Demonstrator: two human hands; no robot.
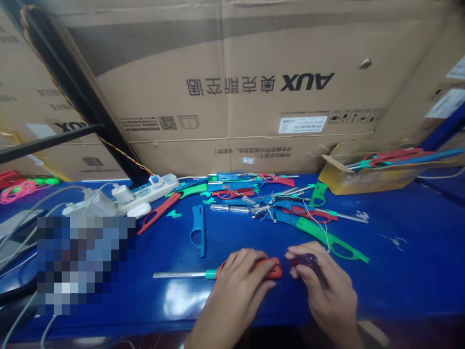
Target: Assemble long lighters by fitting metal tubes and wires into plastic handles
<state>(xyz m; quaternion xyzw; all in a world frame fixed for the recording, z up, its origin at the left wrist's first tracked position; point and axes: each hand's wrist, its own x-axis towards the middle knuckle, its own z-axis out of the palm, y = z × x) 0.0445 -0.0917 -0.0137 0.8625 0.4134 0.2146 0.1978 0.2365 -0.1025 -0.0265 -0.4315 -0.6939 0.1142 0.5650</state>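
My left hand is closed over a red long-nosed gas lighter, pressing it flat on the blue tabletop. The lighter's silver tube and green collar stick out to the left. In my right hand is a screwdriver with a dark, purplish handle. Its thin shaft points left at the butt end of the red lighter; whether the tip touches it I cannot tell. Just beyond my hands lie a blue handle shell and a green handle shell.
Loose lighter parts, blue, red and green shells and metal tubes, lie across the back. A cardboard box of lighter parts stands at the back right. At left are a power strip, chargers and cables. Large cartons wall the back.
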